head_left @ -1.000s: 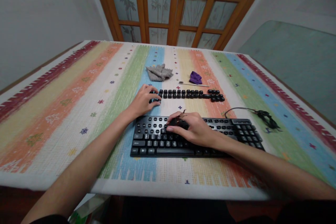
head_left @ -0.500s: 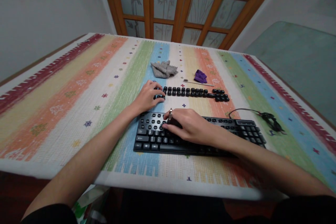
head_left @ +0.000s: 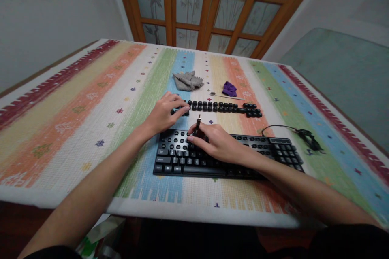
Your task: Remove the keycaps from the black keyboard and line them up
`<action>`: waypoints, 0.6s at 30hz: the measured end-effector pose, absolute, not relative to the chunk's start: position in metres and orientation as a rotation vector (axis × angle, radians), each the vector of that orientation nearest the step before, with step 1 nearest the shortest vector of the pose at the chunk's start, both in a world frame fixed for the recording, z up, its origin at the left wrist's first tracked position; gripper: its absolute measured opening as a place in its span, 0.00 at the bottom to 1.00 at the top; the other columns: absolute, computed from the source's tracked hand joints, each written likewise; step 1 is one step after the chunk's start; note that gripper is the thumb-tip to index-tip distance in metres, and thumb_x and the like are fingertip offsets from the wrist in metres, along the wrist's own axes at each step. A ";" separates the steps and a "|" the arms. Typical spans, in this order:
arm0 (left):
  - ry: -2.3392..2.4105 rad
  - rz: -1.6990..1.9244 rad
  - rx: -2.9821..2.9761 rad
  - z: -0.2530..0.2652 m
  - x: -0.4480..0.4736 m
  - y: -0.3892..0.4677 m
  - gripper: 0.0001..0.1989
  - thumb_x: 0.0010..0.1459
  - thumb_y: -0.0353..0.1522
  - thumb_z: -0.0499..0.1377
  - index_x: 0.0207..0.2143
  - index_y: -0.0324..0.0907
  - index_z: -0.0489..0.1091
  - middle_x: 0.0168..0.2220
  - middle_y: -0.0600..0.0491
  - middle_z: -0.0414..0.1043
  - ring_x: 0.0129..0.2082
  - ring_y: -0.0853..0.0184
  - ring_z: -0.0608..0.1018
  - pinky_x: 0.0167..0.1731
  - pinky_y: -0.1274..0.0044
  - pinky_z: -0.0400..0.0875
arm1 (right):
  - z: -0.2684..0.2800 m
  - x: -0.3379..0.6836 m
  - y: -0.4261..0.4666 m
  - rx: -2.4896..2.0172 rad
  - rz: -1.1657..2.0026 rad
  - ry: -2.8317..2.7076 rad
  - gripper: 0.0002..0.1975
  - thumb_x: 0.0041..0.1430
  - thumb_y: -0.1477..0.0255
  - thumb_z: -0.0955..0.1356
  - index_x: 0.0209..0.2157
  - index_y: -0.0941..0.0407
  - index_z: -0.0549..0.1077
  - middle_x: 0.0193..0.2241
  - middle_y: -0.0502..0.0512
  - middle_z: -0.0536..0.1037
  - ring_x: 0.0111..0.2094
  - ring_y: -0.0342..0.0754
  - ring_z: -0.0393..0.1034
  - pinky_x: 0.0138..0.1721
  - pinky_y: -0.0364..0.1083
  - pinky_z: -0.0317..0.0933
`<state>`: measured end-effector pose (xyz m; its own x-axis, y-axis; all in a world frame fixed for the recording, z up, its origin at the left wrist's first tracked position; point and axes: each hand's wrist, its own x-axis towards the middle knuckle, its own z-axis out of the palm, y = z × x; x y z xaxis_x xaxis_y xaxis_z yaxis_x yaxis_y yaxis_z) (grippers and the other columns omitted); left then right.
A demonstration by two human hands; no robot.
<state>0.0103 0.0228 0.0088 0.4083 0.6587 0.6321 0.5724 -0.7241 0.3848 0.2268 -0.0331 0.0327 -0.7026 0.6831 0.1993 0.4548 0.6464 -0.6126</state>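
Note:
A black keyboard (head_left: 199, 170) lies near the table's front edge, its upper rows stripped to bare switches and its lower rows still capped. Behind it, loose black keycaps (head_left: 215, 106) stand in two rows. At the left end of these rows, my left hand (head_left: 162, 113) has thumb and fingers pinched together on a keycap, mostly hidden by the fingers. Above the keyboard's upper left-middle part, my right hand (head_left: 217, 141) is closed around a small dark tool (head_left: 198, 124) with a shiny metal end pointing up. The tool's lower part is hidden.
Beyond the keycaps lie a crumpled grey cloth (head_left: 188, 81), a purple cloth (head_left: 229, 89) and a thin brush (head_left: 227, 96). A bundled black cable (head_left: 308, 138) sits at the keyboard's right. A striped tablecloth (head_left: 121, 149) covers the table.
My left thumb and fingers have come closer together at the keycaps. My right hand has tilted slightly, showing more of the tool. The whole view has shifted a little.

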 end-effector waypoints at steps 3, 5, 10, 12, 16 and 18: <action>1.023 1.183 2.466 0.019 0.006 0.006 0.11 0.65 0.35 0.58 0.35 0.40 0.78 0.33 0.50 0.78 0.32 0.67 0.76 0.39 0.74 0.70 | 0.028 0.227 -0.034 -0.885 0.721 -2.430 0.07 0.68 0.69 0.65 0.41 0.58 0.69 0.33 0.55 0.78 0.31 0.48 0.73 0.36 0.47 0.64; 0.922 1.081 2.474 0.021 0.004 -0.002 0.10 0.63 0.35 0.59 0.36 0.39 0.77 0.32 0.51 0.78 0.30 0.67 0.76 0.35 0.75 0.70 | 0.025 0.227 -0.034 -0.892 0.689 -2.425 0.07 0.68 0.68 0.65 0.41 0.58 0.69 0.32 0.55 0.78 0.31 0.48 0.73 0.36 0.47 0.64; 0.774 0.860 2.521 0.017 0.004 -0.008 0.08 0.61 0.33 0.59 0.34 0.40 0.77 0.33 0.50 0.78 0.34 0.66 0.78 0.38 0.74 0.71 | 0.026 0.227 -0.032 -0.927 0.715 -2.414 0.07 0.67 0.68 0.65 0.40 0.58 0.69 0.31 0.55 0.78 0.31 0.48 0.72 0.35 0.47 0.63; 0.757 0.790 2.536 0.016 0.005 -0.008 0.08 0.60 0.32 0.59 0.33 0.40 0.77 0.33 0.50 0.78 0.33 0.66 0.78 0.38 0.74 0.71 | 0.027 0.226 -0.030 -0.976 0.800 -2.383 0.08 0.68 0.67 0.64 0.39 0.58 0.69 0.29 0.54 0.77 0.30 0.48 0.71 0.35 0.47 0.63; 0.722 0.749 2.533 0.018 0.005 -0.009 0.07 0.56 0.31 0.59 0.33 0.41 0.78 0.33 0.50 0.78 0.33 0.65 0.78 0.37 0.73 0.71 | 0.028 0.227 -0.026 -1.040 1.026 -2.263 0.10 0.68 0.65 0.64 0.39 0.58 0.70 0.27 0.52 0.77 0.29 0.47 0.72 0.34 0.46 0.64; 0.692 0.770 2.504 0.021 0.005 -0.011 0.07 0.55 0.31 0.60 0.34 0.41 0.78 0.33 0.50 0.78 0.34 0.65 0.79 0.37 0.73 0.72 | 0.028 0.229 -0.025 -1.020 1.105 -2.190 0.10 0.67 0.65 0.65 0.39 0.58 0.70 0.28 0.52 0.77 0.29 0.46 0.72 0.34 0.46 0.65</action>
<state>0.0047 -0.0110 0.0208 0.7216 0.5694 0.3939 0.3315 -0.7836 0.5254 0.2285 -0.0247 0.0282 -0.6069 0.7904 0.0835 0.4021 0.3960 -0.8255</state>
